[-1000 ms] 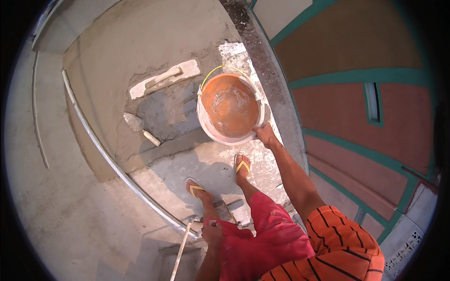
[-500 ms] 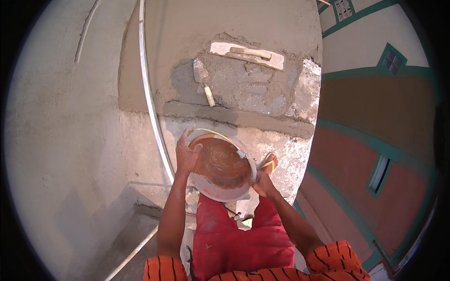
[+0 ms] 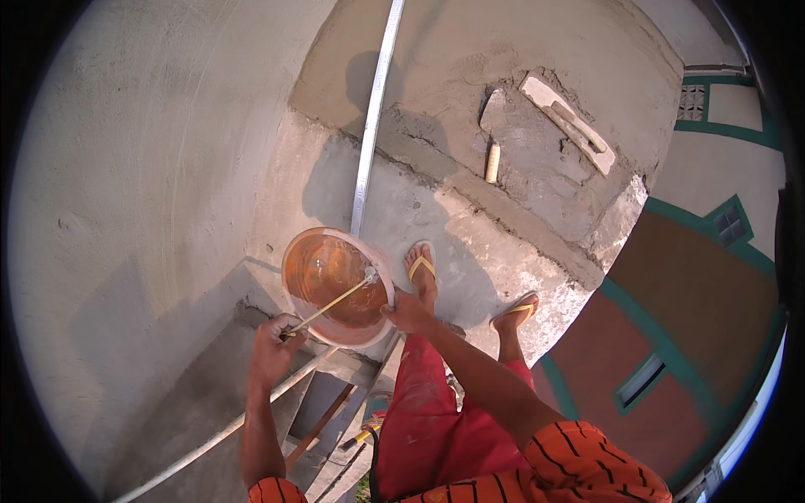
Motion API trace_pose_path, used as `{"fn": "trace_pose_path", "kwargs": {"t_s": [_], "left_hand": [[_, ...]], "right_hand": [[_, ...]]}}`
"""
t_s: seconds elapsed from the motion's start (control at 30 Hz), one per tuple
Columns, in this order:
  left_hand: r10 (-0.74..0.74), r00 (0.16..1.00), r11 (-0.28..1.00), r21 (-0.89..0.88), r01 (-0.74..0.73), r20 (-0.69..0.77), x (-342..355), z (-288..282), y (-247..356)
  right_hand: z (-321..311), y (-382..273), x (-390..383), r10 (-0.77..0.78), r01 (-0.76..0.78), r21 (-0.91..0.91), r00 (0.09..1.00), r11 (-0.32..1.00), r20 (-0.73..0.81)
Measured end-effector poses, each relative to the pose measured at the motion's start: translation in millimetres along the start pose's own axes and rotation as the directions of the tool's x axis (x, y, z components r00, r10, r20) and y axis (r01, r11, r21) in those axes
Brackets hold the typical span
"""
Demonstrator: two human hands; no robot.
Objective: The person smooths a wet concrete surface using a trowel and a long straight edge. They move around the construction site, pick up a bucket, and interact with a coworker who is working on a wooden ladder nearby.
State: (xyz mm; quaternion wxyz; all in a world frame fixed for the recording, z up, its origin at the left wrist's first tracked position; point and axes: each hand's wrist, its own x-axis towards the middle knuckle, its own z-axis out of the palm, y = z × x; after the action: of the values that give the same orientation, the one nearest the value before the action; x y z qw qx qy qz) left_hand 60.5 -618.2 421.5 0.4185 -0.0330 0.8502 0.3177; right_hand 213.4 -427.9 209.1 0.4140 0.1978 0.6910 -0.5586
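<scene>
My left hand (image 3: 273, 339) is closed on the bucket's thin yellow handle (image 3: 327, 306) at the lower-left side. The orange, pale-rimmed bucket (image 3: 323, 272) is tilted, with wet residue inside. My right hand (image 3: 408, 312) grips its right rim. Beyond it, on patchy grey mortar, lie a trowel (image 3: 495, 107) with a pale handle and a long pale float (image 3: 545, 94) with a grip on top. A metal straightedge (image 3: 369, 142) runs away from the bucket across the concrete. My sandalled feet stand beside the bucket on rough concrete.
A rendered wall (image 3: 142, 168) rises on the left. Below at the lower left are a lower step or opening, a pale pole (image 3: 231, 427) and boards. The platform's edge runs along the right, with a painted building (image 3: 671, 310) with teal trim beyond it.
The bucket has moved from the right down and left, over the lower edge. My left hand has come onto it and shifted to the handle. The view has turned toward the left wall.
</scene>
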Motion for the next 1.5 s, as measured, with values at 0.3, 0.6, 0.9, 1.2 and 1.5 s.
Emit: {"fn": "trace_pose_path", "kwargs": {"t_s": [0.3, 0.6, 0.9, 1.2, 1.5], "left_hand": [[0.009, 0.966, 0.996, -0.079, -0.031, -0.260, 62.4, -13.8, -127.7], [-0.171, 0.949, 0.985, -0.007, 0.175, -0.263, 128.4, -22.6, -183.8], [-0.618, 0.779, 0.634, -0.653, 0.414, -0.105, -19.9, 24.2, -250.1], [-0.063, 0.726, 0.845, 0.350, 0.404, -0.685, -275.2, -24.4, -426.9], [0.160, 0.497, 0.933, 0.295, 0.206, -0.853, -280.9, -100.7, -440.4]], "right_hand": [[-31.4, 41.8, 14.3, 0.045, -0.049, -0.060, 0.997, 0.997, -0.063], [-130.0, 134.7, -100.1, 0.306, -0.320, -0.109, 0.944, 0.941, -0.124], [-107.7, 139.6, -157.7, 0.465, -0.408, 0.360, 0.881, 0.839, -0.086], [-122.7, 70.6, -279.7, 0.472, -0.493, -0.003, 0.835, 0.870, -0.283], [-162.2, 68.9, -361.1, 0.375, -0.437, -0.050, 0.820, 0.898, -0.432]]}}
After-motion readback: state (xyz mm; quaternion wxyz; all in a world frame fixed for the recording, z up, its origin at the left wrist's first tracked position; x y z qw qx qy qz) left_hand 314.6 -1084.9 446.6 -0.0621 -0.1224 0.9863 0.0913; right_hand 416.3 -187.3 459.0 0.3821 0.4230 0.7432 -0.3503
